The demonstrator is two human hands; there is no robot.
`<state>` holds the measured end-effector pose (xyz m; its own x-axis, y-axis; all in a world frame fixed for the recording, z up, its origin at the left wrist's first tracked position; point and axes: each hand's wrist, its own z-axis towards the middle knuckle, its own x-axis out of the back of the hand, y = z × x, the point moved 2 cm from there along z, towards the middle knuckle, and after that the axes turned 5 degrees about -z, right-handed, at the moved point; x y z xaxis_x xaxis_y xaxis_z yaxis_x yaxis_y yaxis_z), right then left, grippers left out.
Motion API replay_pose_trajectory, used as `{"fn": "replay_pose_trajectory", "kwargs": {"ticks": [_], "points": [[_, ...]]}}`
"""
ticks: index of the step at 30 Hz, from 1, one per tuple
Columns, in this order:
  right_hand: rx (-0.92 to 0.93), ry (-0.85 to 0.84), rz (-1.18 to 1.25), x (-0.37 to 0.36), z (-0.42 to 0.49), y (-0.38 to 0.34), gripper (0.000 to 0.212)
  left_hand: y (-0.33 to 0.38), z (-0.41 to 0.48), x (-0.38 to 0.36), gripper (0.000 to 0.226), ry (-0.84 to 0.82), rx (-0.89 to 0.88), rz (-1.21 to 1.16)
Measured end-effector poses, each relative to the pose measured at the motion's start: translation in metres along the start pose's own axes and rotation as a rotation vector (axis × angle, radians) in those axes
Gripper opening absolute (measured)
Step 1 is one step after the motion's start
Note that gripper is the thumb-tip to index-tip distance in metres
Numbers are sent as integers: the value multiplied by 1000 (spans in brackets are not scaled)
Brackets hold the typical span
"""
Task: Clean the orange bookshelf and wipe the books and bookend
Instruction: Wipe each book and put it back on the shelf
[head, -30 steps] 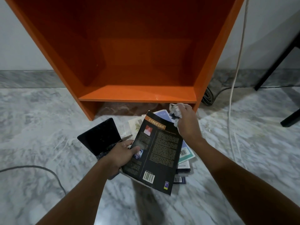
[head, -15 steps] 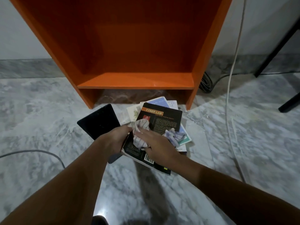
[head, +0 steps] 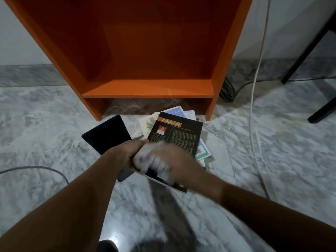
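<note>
A black book titled "Cyber Law" (head: 179, 135) lies tilted above a pile of books (head: 201, 151) on the floor, in front of the empty orange bookshelf (head: 149, 88). My left hand (head: 125, 154) grips the black book's left edge. My right hand (head: 174, 164), blurred by motion, presses a crumpled white cloth (head: 147, 158) against the book's lower cover. A black bookend (head: 107, 135) sits on the floor to the left of the pile, partly behind my left hand.
The floor is grey marble (head: 45, 142). A white cable (head: 254, 99) hangs down right of the shelf, beside a coiled dark cable (head: 227, 90). Black furniture legs (head: 309, 51) stand at the far right. A grey cable (head: 36, 169) crosses the floor at left.
My right hand brought the cloth from the book's top edge down to its lower cover and is rubbing there. The view shifted slightly downward; my left hand keeps its grip.
</note>
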<state>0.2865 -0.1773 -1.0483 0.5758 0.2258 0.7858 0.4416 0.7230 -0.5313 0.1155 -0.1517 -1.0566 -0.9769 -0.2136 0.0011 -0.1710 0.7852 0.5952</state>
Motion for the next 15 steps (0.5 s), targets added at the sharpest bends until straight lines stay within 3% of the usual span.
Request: {"fn": "replay_pose_trajectory", "kwargs": {"ticks": [2, 4, 8, 12, 13, 15], "points": [[-407, 10, -203, 16, 11, 41, 51, -3, -1, -1, 27, -2, 25, 4], [-538, -54, -374, 16, 9, 57, 54, -5, 1, 0, 30, 21, 13, -3], [-282, -161, -264, -11, -18, 22, 49, -2, 2, 3, 34, 46, -25, 37], [342, -183, -36, -31, -47, -8, 28, -3, 2, 6, 37, 29, -35, 31], [397, -139, 5, -28, -47, -5, 22, -3, 3, 6, 38, 14, -40, 34], [287, 58, 116, -11, -37, 9, 18, -3, 1, 6, 38, -13, -61, 33]]}}
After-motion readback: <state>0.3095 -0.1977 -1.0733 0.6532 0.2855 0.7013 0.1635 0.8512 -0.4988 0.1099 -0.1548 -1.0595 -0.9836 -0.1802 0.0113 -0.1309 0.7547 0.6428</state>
